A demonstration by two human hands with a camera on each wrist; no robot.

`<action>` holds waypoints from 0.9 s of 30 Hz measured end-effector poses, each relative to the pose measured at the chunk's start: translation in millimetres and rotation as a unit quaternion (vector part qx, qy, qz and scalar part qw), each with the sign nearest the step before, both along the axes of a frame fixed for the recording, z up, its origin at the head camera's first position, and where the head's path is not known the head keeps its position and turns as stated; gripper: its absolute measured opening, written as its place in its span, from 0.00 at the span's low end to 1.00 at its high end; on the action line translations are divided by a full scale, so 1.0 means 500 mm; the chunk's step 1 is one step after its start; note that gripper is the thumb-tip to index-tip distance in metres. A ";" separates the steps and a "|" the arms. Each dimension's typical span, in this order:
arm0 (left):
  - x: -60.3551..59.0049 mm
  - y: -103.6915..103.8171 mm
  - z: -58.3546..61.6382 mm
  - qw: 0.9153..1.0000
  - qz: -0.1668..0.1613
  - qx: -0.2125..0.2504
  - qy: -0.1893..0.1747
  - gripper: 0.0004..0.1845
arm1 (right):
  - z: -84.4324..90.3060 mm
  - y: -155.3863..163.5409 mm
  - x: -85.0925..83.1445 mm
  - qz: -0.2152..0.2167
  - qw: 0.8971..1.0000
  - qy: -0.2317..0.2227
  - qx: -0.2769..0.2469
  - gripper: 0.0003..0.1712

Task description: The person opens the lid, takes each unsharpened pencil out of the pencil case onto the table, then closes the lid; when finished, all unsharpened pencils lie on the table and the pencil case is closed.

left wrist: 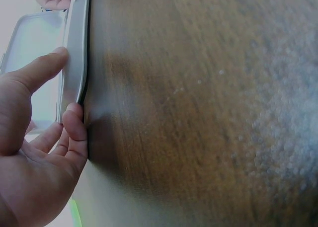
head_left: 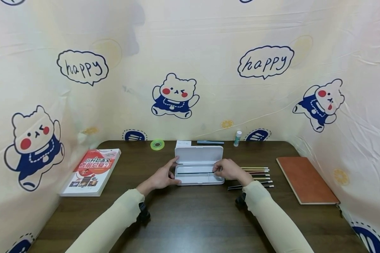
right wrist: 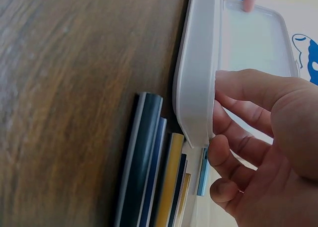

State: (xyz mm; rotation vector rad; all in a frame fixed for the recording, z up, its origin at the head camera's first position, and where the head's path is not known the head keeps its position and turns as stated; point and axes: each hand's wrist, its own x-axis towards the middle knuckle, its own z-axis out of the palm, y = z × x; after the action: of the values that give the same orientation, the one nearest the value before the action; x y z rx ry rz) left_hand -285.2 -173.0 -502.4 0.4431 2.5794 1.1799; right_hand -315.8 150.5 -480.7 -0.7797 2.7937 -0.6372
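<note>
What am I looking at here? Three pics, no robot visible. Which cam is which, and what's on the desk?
No machine: a person works with bare hands. The wide picture comes from a head camera; the other two come from cameras on each wrist, close up.

On the dark wooden table lies an open white pencil case. The left hand holds its left end between thumb and fingers; the wrist view shows the same grip. The right hand is at its right end, fingers curled over the edge.

Beside it is a row of pencils. Also there: a red-covered book, a brown notebook, a green tape roll, a glue stick and a pen.
</note>
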 end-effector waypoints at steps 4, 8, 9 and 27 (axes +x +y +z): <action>0.003 0.002 0.005 1.000 0.002 0.001 -0.002 0.57 | 0.001 -0.002 0.001 0.002 1.000 -0.004 -0.009 0.04; 0.002 0.001 0.003 1.000 0.002 0.001 -0.002 0.57 | 0.002 -0.005 0.002 -0.004 1.000 -0.009 -0.009 0.04; 0.001 0.001 0.002 1.000 0.002 0.002 -0.002 0.57 | 0.002 -0.005 0.002 -0.007 1.000 -0.010 -0.008 0.03; 0.004 0.001 0.003 1.000 0.003 -0.008 -0.002 0.57 | 0.024 0.046 0.020 -0.001 0.999 0.017 -0.030 0.02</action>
State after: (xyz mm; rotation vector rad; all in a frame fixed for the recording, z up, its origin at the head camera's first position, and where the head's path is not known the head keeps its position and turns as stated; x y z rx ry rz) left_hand -283.2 -172.6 -500.6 0.4302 2.5859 1.1597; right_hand -305.9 173.7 -468.9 -0.8059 2.8185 -0.7171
